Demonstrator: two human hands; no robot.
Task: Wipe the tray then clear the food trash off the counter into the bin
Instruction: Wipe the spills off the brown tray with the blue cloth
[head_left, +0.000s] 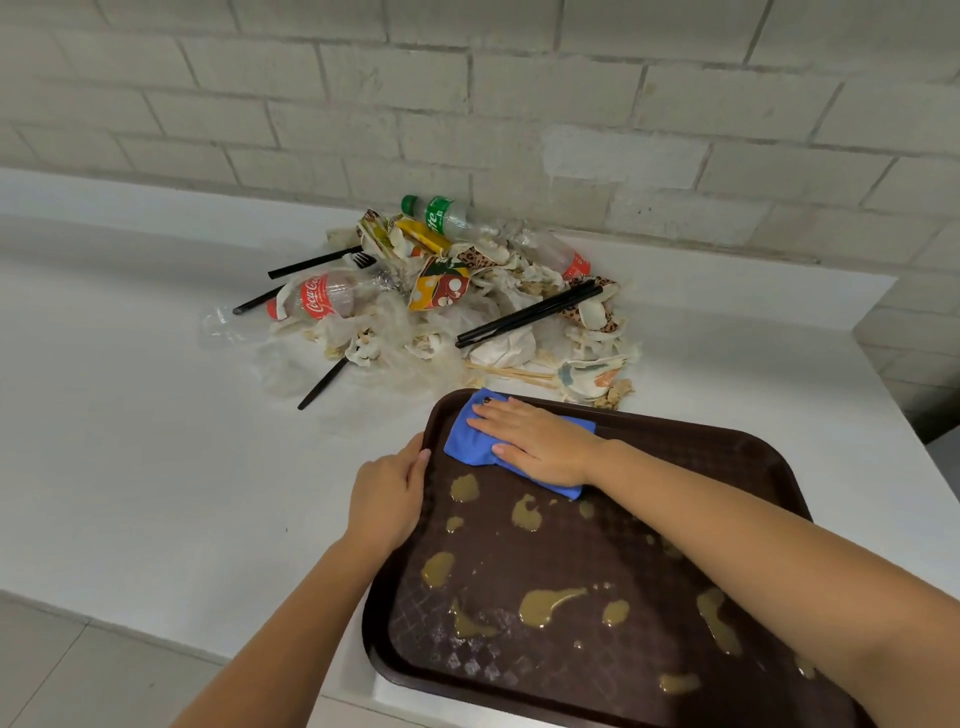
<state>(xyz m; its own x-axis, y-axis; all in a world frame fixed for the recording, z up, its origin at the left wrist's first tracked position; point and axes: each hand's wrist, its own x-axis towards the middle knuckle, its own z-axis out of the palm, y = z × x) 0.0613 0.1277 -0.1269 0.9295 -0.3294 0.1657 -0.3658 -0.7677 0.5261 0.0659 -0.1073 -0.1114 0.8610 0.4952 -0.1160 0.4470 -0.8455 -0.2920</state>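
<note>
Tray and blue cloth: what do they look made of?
The tray looks like hard plastic: dark brown, textured grid surface, moulded raised rim. The blue cloth is soft fabric, possibly microfibre: matte, folded, lying flat under the right hand.

Both forearms are bare up to the frame's edge, the right hand (535, 441) has one dark-painted fingernail and a pale thumbnail, and the left hand (387, 493) has a pale thumbnail.

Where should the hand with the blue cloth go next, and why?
Probably the right hand should drag the cloth toward the near edge: it lies flat at the tray's far corner, and the yellowish spills nearer are unwiped. The left hand grips the rim.
</note>
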